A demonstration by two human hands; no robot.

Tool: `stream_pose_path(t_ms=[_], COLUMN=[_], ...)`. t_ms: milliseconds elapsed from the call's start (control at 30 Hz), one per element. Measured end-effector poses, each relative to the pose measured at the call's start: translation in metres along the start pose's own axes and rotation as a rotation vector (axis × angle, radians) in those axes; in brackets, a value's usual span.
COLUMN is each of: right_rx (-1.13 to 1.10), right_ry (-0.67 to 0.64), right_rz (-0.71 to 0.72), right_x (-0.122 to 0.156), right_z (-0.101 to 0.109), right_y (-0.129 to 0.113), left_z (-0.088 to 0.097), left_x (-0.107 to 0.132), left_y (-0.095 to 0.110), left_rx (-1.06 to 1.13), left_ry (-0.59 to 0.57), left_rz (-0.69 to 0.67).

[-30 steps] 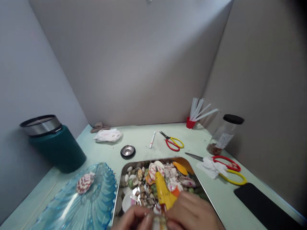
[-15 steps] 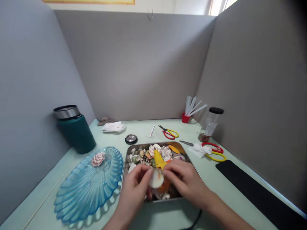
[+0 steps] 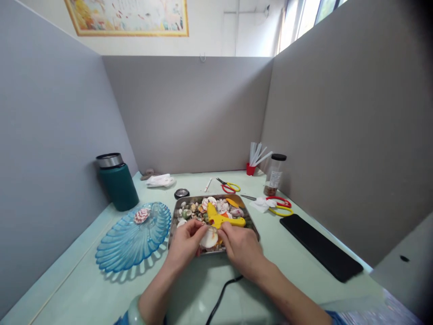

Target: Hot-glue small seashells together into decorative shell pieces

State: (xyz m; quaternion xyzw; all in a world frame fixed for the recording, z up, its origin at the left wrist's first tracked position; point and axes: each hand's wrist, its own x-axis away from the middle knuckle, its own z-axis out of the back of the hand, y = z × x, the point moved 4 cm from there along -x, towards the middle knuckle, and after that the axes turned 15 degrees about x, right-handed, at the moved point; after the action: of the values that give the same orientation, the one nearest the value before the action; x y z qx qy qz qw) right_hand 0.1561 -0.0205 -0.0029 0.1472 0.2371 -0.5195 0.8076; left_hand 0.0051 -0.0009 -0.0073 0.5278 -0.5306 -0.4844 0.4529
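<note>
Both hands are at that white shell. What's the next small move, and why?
I'd probably settle the white, rounded shell in the left hand alone and free the right hand: the left pinches it, the right is at its opposite edge, and the yellow plastic glue gun lies unheld in the rectangular silver metal tray, its handle just beyond the right hand.

Partitions (image 3: 189, 113) and glue gun (image 3: 216, 220) suggest a craft workshop.

Left grip (image 3: 184, 240): bare hand, thumb and forefinger pinched, pointing inward. Left forearm (image 3: 157, 289): bare, slanting up from lower left. Right grip (image 3: 242, 247): bare hand, back uppermost, fingers bent, fingertips near the left's, apart. Right forearm (image 3: 287, 292): bare, reaching diagonally from lower right.
</note>
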Motion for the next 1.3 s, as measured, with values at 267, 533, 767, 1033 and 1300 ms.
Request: stream_pose_path(t_ms=[267,533,767,1033,1300], right_rx=[0.023,-0.007,-0.152,-0.228,-0.413], right_ry=[-0.014,-0.049,-0.002,-0.049,0.028], right_rz=[0.038,0.057,-0.074,-0.162,-0.161], right_x=[0.001,0.004,-0.038,-0.073,-0.071], right_z=[0.006,0.012,0.019,0.01,0.003], right_y=[0.002,0.002,0.019,0.025,0.029], left_z=[-0.003,-0.003,-0.009,-0.012,-0.012], left_x=[0.008,0.009,-0.016,-0.044,-0.045], left_y=[0.005,0.002,0.026,0.031,0.024], left_rx=[0.098,0.091,0.146,0.186,0.262], left_ry=[-0.05,-0.063,-0.019,0.043,-0.018], left_rz=[0.12,0.154,-0.024,-0.083,-0.136])
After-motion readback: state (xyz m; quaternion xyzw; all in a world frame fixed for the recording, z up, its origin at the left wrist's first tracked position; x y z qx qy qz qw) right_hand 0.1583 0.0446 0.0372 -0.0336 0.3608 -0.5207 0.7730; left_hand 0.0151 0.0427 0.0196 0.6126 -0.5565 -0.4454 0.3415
